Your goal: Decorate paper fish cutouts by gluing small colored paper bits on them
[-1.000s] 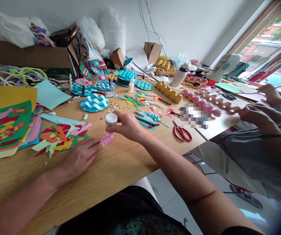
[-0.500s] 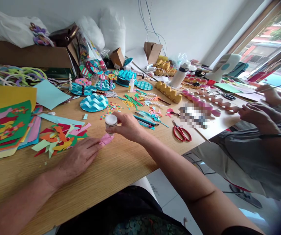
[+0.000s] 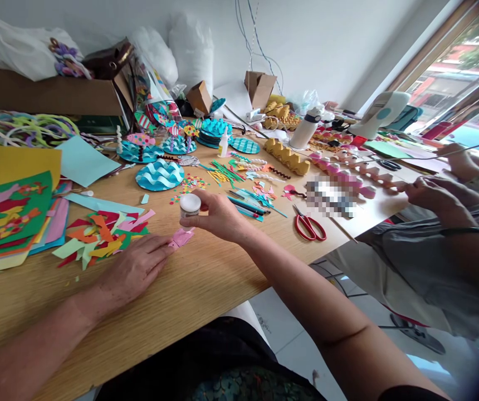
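Note:
My right hand is closed around a small jar with a white lid, holding it upright at the far end of a small pink paper piece. Whether the jar touches the paper I cannot tell. My left hand lies flat on the table, fingers stretched out, the fingertips on the near end of that paper. Dark marks show on the pink piece. Beside my left hand is a heap of coloured paper scraps. Tiny paper dots are scattered beyond the jar.
Red-handled scissors and several pencils lie to the right. Blue wavy paper discs and a glue bottle stand farther back. Stacked coloured sheets lie at left. Another person's hands are at the right edge.
Almost nothing differs. The view has shifted very slightly, and both hands, the jar and the pink paper keep their places.

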Demonstrator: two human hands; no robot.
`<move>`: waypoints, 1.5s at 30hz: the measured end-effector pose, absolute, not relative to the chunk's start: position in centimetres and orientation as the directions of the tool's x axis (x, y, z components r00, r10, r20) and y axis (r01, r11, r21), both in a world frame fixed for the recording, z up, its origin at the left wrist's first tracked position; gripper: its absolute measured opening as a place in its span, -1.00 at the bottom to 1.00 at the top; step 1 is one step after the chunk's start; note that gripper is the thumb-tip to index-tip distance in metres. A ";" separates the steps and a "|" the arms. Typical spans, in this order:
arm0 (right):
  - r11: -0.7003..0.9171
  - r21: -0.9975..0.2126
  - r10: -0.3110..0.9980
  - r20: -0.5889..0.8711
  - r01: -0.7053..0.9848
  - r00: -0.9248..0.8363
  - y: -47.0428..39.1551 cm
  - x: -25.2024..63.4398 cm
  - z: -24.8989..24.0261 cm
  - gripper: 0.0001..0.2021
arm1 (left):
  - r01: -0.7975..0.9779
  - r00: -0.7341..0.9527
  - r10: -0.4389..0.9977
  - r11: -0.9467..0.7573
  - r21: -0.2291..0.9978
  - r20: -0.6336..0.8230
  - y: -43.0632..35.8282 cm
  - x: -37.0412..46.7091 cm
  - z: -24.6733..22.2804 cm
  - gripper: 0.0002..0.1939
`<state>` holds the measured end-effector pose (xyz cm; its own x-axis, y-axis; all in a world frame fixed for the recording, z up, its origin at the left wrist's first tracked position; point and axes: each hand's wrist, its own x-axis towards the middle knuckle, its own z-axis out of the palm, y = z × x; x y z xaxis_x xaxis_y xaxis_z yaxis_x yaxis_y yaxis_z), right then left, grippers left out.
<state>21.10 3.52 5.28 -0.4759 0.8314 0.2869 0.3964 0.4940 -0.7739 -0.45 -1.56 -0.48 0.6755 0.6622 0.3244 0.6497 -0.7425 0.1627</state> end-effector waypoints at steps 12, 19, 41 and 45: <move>0.477 -0.759 0.850 0.269 0.444 -0.453 3.2 21.3 5.3 -0.76 | 0.648 0.667 0.662 -0.742 0.173 0.342 -1.6 -0.4 -0.6 -0.65; 0.469 -0.767 0.848 0.252 0.438 -0.467 3.0 21.3 5.5 -0.74 | 0.647 0.668 0.668 -0.739 0.187 0.328 -1.5 -0.6 -0.8 -0.65; 0.478 -0.765 0.844 0.262 0.432 -0.469 2.9 21.5 5.9 -0.75 | 0.659 0.668 0.671 -0.734 0.161 0.323 -1.5 -0.5 -0.6 -0.64; 0.463 -0.757 0.849 0.230 0.461 -0.475 3.0 21.2 5.7 -0.74 | 0.653 0.678 0.661 -0.743 0.149 0.322 -1.5 -0.4 -0.5 -0.65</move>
<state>21.19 2.99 5.70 -0.4750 0.8493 0.2305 0.4611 0.4633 -0.7568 -0.38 -1.51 -0.48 0.6783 0.6605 0.3219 0.6525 -0.7429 0.1494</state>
